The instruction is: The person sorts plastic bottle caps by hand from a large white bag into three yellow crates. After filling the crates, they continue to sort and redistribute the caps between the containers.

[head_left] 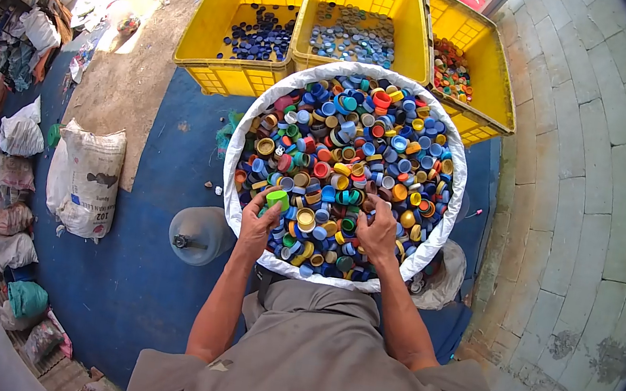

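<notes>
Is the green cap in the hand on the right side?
No, the green cap sits in the fingers of the left hand, while the right hand rests on the heap of mixed caps.

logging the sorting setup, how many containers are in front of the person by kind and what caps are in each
Yellow plastic crates: 3 (dark blue caps, grey-blue caps, red and mixed caps)
White sack of mixed-colour plastic bottle caps: 1
Total: 4 containers
The left hand holds a green cap; the right hand is in the pile.
</notes>
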`<state>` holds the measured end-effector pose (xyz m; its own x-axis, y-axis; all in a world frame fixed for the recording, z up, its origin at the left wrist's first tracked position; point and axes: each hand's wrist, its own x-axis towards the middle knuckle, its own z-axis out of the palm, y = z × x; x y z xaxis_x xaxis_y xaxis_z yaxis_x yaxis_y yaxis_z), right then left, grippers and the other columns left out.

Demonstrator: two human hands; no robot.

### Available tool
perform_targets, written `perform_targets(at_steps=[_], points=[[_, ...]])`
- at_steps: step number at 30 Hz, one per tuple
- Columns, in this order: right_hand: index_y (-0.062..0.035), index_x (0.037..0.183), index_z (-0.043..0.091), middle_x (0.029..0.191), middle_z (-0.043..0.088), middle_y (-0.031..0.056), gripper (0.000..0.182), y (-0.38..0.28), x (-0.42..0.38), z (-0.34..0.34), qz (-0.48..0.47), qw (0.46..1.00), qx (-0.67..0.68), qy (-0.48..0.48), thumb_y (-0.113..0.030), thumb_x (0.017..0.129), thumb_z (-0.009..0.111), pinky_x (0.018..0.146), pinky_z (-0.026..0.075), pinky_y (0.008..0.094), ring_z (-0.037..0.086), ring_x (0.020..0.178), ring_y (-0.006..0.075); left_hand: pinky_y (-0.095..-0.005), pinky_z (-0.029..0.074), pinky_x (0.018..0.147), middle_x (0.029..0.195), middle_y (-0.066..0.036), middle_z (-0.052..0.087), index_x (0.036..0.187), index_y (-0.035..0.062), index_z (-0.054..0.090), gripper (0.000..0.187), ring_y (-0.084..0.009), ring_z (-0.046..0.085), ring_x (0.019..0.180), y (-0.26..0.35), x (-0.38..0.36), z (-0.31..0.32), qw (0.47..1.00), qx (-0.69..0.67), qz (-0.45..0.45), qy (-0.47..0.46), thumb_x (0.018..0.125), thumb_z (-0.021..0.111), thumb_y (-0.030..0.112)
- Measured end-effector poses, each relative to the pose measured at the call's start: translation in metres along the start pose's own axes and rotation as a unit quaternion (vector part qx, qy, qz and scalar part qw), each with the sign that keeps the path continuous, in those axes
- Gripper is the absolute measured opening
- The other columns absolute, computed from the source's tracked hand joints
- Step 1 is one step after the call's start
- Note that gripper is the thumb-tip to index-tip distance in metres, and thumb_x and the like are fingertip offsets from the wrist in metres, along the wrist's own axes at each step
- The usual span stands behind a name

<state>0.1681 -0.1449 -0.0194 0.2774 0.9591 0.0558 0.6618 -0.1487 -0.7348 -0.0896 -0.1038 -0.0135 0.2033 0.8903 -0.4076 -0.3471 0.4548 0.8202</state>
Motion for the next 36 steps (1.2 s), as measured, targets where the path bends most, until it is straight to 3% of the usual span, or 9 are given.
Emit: perform_targets(at_steps=[3,10,16,21,26,28,30,34,36], points=[[-0.0005,0.123,0.049,0.107,0.062,0.0209,0.050,-0.006,0.005,0.000,-0.050,0.999,-0.011,-0.014,-0.002,0.075,0.067,0.085,0.050,0.0428,0.060,0.100,0.0389,-0.0213,0.038,0.056,0.104,-0.003,0.061,0.125,0.0073,0.048,0.038,-0.0060,0.047,0.063,-0.004,0.006,0.008,0.984,-0.176,-0.006,-0.021,0.089,0.063,0.006],[-0.0031,0.129,0.047,0.108,0.062,0.0190,0.061,0.000,0.020,0.011,-0.091,0.993,-0.068,-0.042,-0.009,0.074,0.072,0.082,0.049,0.0434,0.060,0.099,0.0380,-0.0205,0.044,0.057,0.116,-0.010,0.061,0.128,0.0085,0.042,0.049,-0.0082,0.054,0.069,-0.002,0.011,0.021,0.996,-0.067,0.059,-0.028,0.084,0.065,0.005],[-0.0036,0.126,0.049,0.103,0.061,0.0171,0.059,0.001,0.024,0.015,-0.114,0.987,-0.090,-0.061,-0.008,0.072,0.073,0.078,0.049,0.0440,0.060,0.092,0.0366,-0.0327,0.045,0.064,0.105,-0.012,0.061,0.127,0.0073,0.049,0.043,-0.0169,0.056,0.070,0.008,0.003,0.031,0.955,-0.287,-0.070,-0.029,0.089,0.051,0.027],[-0.0021,0.126,0.049,0.104,0.060,0.0178,0.060,0.009,0.022,0.014,-0.102,0.993,-0.035,-0.049,-0.005,0.071,0.074,0.078,0.049,0.0428,0.060,0.090,0.0360,-0.0311,0.047,0.057,0.097,-0.012,0.064,0.098,0.0104,0.056,0.030,-0.0178,0.060,0.073,0.000,0.006,0.039,0.947,-0.300,-0.114,-0.029,0.095,0.053,0.040],[-0.0005,0.124,0.049,0.107,0.061,0.0146,0.058,0.005,0.014,-0.011,0.016,0.990,0.138,-0.020,-0.008,0.073,0.076,0.077,0.052,0.0380,0.063,0.092,0.0276,-0.0255,0.046,0.047,0.079,-0.003,0.063,0.084,0.0117,0.055,0.022,-0.0131,0.060,0.066,-0.019,0.019,0.055,0.985,-0.104,-0.139,0.022,0.087,0.068,0.028],[-0.0017,0.120,0.051,0.108,0.062,0.0109,0.053,0.012,0.008,-0.021,0.139,0.939,0.312,-0.027,-0.009,0.074,0.076,0.075,0.053,0.0338,0.063,0.093,0.0208,-0.0250,0.045,0.046,0.076,-0.001,0.062,0.082,0.0114,0.055,0.025,-0.0122,0.059,0.061,-0.027,0.027,0.064,0.992,0.073,-0.101,0.009,0.086,0.070,0.031],[-0.0036,0.121,0.052,0.107,0.061,0.0086,0.052,0.021,0.000,-0.029,0.253,0.826,0.503,-0.029,-0.009,0.075,0.076,0.073,0.053,0.0299,0.063,0.092,0.0185,-0.0278,0.047,0.049,0.072,-0.004,0.064,0.081,0.0056,0.063,0.032,-0.0139,0.060,0.060,-0.035,0.030,0.076,0.970,0.239,-0.049,0.016,0.079,0.076,0.035],[-0.0016,0.120,0.049,0.109,0.060,0.0124,0.043,0.038,-0.021,-0.050,0.268,0.635,0.723,-0.054,-0.007,0.078,0.056,0.071,0.054,0.0357,0.062,0.092,0.0230,-0.0406,0.051,0.062,0.074,-0.015,0.068,0.084,0.0012,0.071,0.048,-0.0273,0.066,0.068,-0.039,0.040,0.099,0.843,0.532,0.081,0.028,0.074,0.074,0.048],[0.0002,0.120,0.049,0.113,0.059,0.0150,0.046,0.042,-0.031,-0.051,0.275,0.623,0.731,-0.031,-0.007,0.075,0.049,0.078,0.053,0.0395,0.061,0.099,0.0260,-0.0436,0.051,0.066,0.077,-0.018,0.068,0.085,0.0024,0.071,0.051,-0.0322,0.067,0.072,-0.035,0.040,0.115,0.802,0.593,0.065,0.041,0.074,0.072,0.052]])
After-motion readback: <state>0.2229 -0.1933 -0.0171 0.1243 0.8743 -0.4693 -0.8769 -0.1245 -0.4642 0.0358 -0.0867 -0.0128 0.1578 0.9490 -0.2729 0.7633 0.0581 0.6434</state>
